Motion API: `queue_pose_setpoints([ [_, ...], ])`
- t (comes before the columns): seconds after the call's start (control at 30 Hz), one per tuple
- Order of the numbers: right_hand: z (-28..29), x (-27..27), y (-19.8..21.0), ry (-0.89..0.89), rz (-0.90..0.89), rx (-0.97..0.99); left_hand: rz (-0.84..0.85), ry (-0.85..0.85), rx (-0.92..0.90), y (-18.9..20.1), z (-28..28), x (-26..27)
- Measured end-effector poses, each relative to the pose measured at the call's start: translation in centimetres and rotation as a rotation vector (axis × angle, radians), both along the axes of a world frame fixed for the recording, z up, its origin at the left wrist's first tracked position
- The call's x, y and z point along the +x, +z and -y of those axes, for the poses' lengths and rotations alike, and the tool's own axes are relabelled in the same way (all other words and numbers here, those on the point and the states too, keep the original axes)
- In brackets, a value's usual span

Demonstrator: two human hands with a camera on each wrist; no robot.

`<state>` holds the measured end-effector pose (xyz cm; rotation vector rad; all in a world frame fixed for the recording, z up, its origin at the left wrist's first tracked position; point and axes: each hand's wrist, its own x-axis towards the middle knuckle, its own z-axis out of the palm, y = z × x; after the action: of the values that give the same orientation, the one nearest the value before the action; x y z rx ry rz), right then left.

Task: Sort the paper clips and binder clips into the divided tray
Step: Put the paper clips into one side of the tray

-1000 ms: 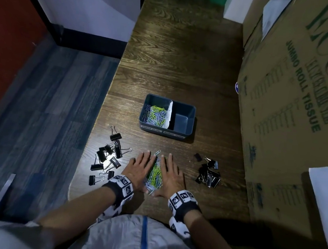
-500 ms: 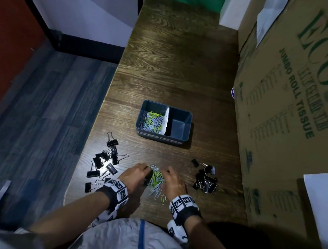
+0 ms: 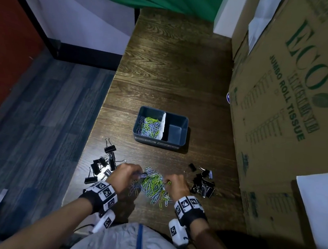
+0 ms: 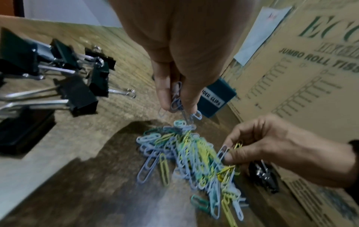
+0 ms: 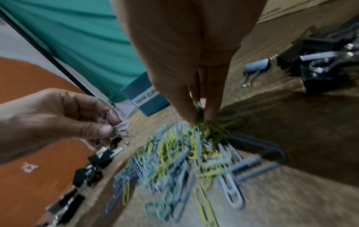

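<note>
A heap of coloured paper clips (image 3: 152,185) lies on the wooden table between my hands. My left hand (image 3: 129,173) pinches several bluish paper clips (image 4: 177,101) at the heap's left edge. My right hand (image 3: 174,183) pinches yellow and green paper clips (image 5: 200,113) at its right edge. The dark blue divided tray (image 3: 184,124) stands beyond the heap; its left compartment holds paper clips (image 3: 150,126), and I see nothing in the right one. Black binder clips lie in two groups, one on the left (image 3: 102,166) and one on the right (image 3: 203,184).
A tall cardboard box (image 3: 289,118) printed "JUMBO ROLL TISSUE" walls off the table's right side. The table's left edge (image 3: 98,123) drops to a blue-grey floor. Bare wood (image 3: 175,70) stretches behind the tray up to a green cloth.
My hands lay flat on either side of the heap a second ago. Both have since curled their fingers and pinched up clips from the heap, which looks more spread out.
</note>
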<state>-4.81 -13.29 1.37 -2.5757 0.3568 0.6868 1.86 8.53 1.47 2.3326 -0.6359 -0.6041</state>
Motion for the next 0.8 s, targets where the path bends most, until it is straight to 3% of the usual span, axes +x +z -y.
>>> queue_pose_setpoints([
  [0.17, 0.4, 0.7, 1.3, -0.034, 0.000, 0.041, 0.061, 0.032, -0.081, 3.6, 0.5, 2.4],
  [0.43, 0.2, 2.5, 6.4, -0.053, 0.171, 0.165, 0.238, 0.182, -0.176, 10.0, 3.7, 10.5],
  [0.6, 0.0, 5.4, 10.5, -0.039, 0.248, 0.192, 0.105, 0.194, -0.118, 8.1, 4.9, 12.4],
  [0.7, 0.2, 8.2, 13.2, -0.049, 0.371, 0.235, 0.192, 0.253, -0.074, 5.7, 3.9, 9.5],
  [0.8, -0.3, 11.4, 15.0, -0.064, 0.468, 0.277, 0.185, 0.176, 0.027, 2.8, 2.4, 5.3],
])
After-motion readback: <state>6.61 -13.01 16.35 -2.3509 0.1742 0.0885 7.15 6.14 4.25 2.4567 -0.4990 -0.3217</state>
